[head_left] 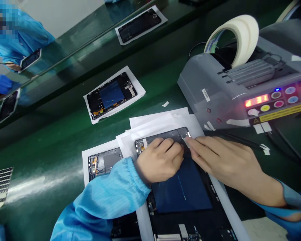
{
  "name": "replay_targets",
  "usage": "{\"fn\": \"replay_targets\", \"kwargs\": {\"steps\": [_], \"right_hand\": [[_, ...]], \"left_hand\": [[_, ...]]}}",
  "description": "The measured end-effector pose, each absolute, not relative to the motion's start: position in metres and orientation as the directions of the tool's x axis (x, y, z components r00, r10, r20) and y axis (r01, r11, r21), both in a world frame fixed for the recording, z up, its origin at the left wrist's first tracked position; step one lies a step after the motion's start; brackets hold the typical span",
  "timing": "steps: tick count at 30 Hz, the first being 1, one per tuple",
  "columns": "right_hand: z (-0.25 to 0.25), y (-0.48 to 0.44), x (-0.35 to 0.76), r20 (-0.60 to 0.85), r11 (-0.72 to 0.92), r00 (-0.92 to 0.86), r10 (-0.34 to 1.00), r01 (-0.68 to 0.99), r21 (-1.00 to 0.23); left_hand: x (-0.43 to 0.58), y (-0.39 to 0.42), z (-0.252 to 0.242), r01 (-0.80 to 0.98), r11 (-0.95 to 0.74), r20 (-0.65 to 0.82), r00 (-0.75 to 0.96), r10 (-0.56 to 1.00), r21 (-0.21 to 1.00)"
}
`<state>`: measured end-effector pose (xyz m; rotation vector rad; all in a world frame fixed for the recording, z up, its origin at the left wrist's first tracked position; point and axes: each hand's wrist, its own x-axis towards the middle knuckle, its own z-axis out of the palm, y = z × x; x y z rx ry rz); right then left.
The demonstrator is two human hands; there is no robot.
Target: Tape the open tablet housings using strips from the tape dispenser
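An opened tablet [165, 219] lies in front of me on white paper, its dark inside and wide blue battery [188, 190] facing up. My left hand [162, 160] rests over its upper part with the fingers curled in; whatever they hold is hidden. My right hand [220, 164] pinches a small pale strip of tape [186, 142] at the tablet's top right corner. Both hands' fingertips are close together there. A second opened tablet [107, 159] sits to the left, partly covered by my left sleeve.
A grey tape dispenser [208, 90] with a red display and a white tape roll [248, 36] stands at right. Behind lies another opened tablet [112, 95], and one more [140, 26] sits on the raised ledge. A co-worker in blue [27, 33] is across the bench. A label sheet [2, 182] lies left.
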<state>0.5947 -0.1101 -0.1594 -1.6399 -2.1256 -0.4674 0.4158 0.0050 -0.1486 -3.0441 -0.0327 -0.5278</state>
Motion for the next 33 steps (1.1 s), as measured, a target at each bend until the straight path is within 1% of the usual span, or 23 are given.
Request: {"fn": "replay_targets", "kwargs": {"steps": [3, 7, 13, 18, 23, 27, 31, 33], "right_hand": [[-0.158, -0.106, 0.592, 0.514, 0.274, -0.257, 0.818, 0.961, 0.044], [-0.157, -0.105, 0.593, 0.498, 0.28, -0.259, 0.828, 0.96, 0.033], [-0.154, -0.107, 0.594, 0.436, 0.278, -0.264, 0.86, 0.96, 0.034], [-0.151, -0.108, 0.594, 0.328, 0.32, -0.333, 0.884, 0.943, 0.094], [-0.144, -0.105, 0.594, 0.244, 0.378, -0.399, 0.884, 0.917, 0.13], [-0.141, -0.105, 0.592, 0.245, 0.384, -0.409, 0.879, 0.912, 0.146], [-0.141, -0.11, 0.588, 0.291, 0.374, -0.416, 0.862, 0.908, 0.188], [-0.142, -0.114, 0.587, 0.325, 0.37, -0.407, 0.854, 0.913, 0.173]], "left_hand": [[0.415, 0.005, -0.151, 0.028, -0.999, 0.351, 0.936, 0.012, -0.04], [0.415, 0.005, -0.154, 0.033, -0.999, 0.354, 0.935, 0.016, -0.042], [0.415, 0.004, -0.158, 0.038, -0.999, 0.365, 0.931, 0.023, -0.036], [0.414, 0.004, -0.16, 0.036, -0.999, 0.348, 0.937, 0.023, -0.029], [0.415, 0.003, -0.158, 0.065, -0.997, 0.385, 0.922, 0.046, -0.036], [0.415, 0.002, -0.157, 0.072, -0.996, 0.391, 0.919, 0.049, -0.046], [0.413, 0.002, -0.157, 0.072, -0.996, 0.371, 0.928, 0.046, -0.058], [0.413, 0.003, -0.157, 0.078, -0.996, 0.372, 0.927, 0.053, -0.053]]}}
